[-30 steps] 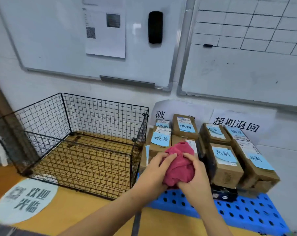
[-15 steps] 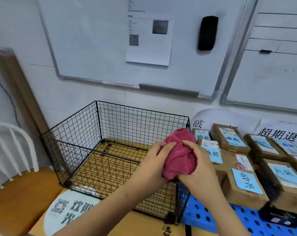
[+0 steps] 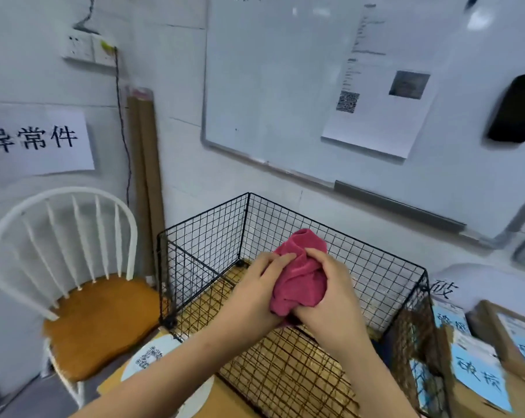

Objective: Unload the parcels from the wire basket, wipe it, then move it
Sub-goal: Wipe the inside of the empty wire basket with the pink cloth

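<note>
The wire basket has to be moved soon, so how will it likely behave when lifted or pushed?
The basket is thin open mesh and empty, so probably light for its size. Its panels meet at corner clips, so it may flex when lifted. Low and wide, it should slide rather than tip if pushed.

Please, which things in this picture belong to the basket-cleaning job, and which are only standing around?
Belong to the job: wire basket, empty; red cloth, gripped by left hand and right hand; labelled parcels beside the basket.

Only standing around: white chair; whiteboard; wall sign; black eraser.
</note>
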